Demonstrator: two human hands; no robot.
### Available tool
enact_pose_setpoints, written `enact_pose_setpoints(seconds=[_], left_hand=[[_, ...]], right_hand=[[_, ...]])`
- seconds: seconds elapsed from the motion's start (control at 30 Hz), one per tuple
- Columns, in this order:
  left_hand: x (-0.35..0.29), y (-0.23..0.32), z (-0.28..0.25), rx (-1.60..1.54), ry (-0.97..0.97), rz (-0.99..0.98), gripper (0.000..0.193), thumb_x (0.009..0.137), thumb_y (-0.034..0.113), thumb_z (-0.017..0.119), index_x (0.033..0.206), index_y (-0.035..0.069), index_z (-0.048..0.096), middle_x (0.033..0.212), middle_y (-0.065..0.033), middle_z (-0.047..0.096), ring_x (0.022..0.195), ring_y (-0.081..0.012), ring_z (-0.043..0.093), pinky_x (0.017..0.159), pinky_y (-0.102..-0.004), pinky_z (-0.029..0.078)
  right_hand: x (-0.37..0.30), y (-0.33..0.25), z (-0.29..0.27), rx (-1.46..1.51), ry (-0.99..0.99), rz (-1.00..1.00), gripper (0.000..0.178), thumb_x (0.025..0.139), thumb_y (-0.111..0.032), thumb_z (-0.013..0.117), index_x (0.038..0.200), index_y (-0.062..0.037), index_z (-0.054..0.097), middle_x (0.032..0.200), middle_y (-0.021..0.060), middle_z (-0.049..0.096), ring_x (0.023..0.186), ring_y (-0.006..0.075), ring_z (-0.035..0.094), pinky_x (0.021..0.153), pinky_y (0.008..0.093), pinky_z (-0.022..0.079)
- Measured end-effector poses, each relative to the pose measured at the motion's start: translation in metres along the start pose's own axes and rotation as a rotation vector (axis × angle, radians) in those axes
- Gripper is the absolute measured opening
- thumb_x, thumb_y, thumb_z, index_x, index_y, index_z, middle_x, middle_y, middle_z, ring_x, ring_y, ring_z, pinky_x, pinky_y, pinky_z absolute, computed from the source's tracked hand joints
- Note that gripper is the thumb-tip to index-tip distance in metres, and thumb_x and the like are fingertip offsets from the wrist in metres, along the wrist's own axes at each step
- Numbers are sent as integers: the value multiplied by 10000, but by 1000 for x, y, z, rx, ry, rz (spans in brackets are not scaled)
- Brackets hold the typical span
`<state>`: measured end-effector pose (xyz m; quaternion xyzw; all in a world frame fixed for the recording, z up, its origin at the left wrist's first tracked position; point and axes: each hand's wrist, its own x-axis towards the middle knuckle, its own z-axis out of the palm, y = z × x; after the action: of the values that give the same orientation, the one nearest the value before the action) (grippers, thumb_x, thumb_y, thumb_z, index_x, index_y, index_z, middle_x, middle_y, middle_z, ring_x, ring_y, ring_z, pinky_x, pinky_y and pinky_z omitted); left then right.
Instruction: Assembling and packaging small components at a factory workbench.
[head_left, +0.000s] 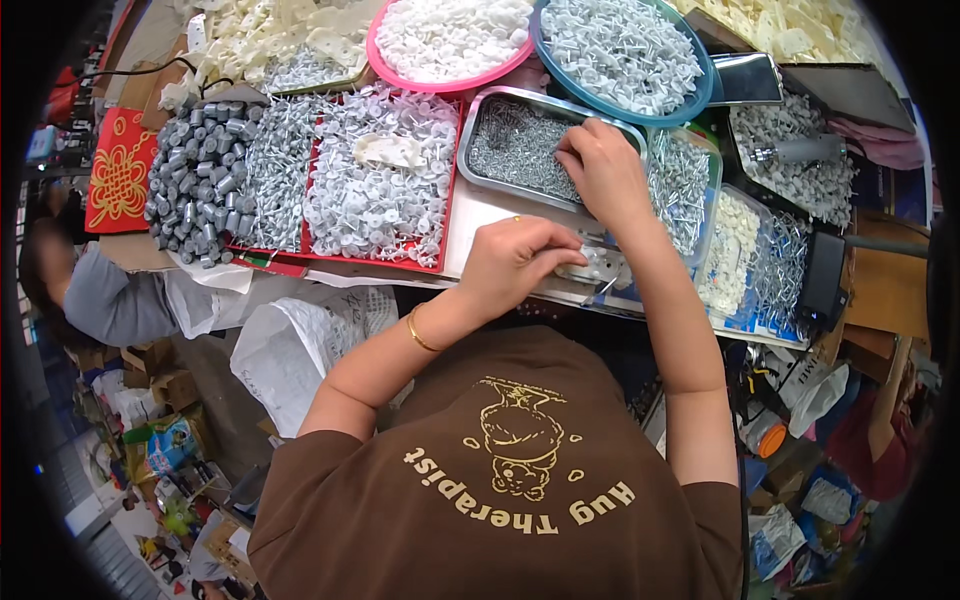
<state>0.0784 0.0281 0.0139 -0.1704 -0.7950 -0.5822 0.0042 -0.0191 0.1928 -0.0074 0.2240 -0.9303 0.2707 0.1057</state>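
Observation:
My right hand is over a metal tray of small silvery screws. Its thumb and fingertips are pinched together low at the tray's right side; whatever they grip is too small to make out. My left hand, with a ring on one finger, is closed at the table's near edge. Its thumb and forefinger meet beside a small pale, partly see-through piece. Whether they hold that piece or something smaller is hidden.
A red box of white-headed pieces and a pile of grey cylinders lie left. Behind stand a pink basin and a teal basin, both filled. Clear tubs line the right. A white bag hangs below the edge.

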Motion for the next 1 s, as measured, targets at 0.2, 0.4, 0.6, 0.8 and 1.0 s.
enact_pose_setpoints(seconds=[0.2, 0.4, 0.6, 0.8, 1.0], left_hand=[[-1, -10, 8, 245, -15, 217, 156, 768, 120, 809, 849, 55, 692, 812, -77, 702, 727, -255, 687, 656, -360, 537], [4, -10, 17, 318, -104, 249, 171, 780, 161, 789, 880, 67, 686, 878, -73, 709, 827, -265, 688, 715, -374, 539], [55, -34, -99, 645, 362, 175, 135, 812, 37, 678, 927, 89, 725, 910, -96, 719, 854, -297, 674, 811, -419, 510], [125, -131, -285, 1494, 703, -374, 186, 816, 295, 716, 864, 132, 792, 1038, -111, 709, 1014, -334, 638, 891, -509, 434], [141, -126, -288, 1578, 371, -502, 254, 813, 243, 723, 1011, 90, 770, 1067, -131, 708, 1093, -330, 625, 940, -471, 435]], right_hand=[[-6, -1, -12, 125, 24, 9, 106, 816, -80, 734, 856, -25, 653, 876, 113, 639, 870, 318, 617, 766, 404, 493], [-12, -9, -25, 330, -40, 254, 112, 831, -24, 715, 865, 10, 614, 803, 114, 678, 738, 220, 666, 671, 317, 508], [-40, -8, -53, 518, 34, 325, 120, 876, -14, 698, 993, 12, 701, 885, 68, 713, 818, 118, 654, 768, 259, 507], [-50, -18, -56, 551, 41, 357, 108, 906, -43, 706, 994, 20, 707, 883, 43, 707, 820, 89, 631, 775, 239, 494], [-55, -17, -63, 562, 75, 434, 101, 912, -48, 710, 992, 13, 698, 878, 27, 691, 834, 86, 627, 789, 240, 490]])
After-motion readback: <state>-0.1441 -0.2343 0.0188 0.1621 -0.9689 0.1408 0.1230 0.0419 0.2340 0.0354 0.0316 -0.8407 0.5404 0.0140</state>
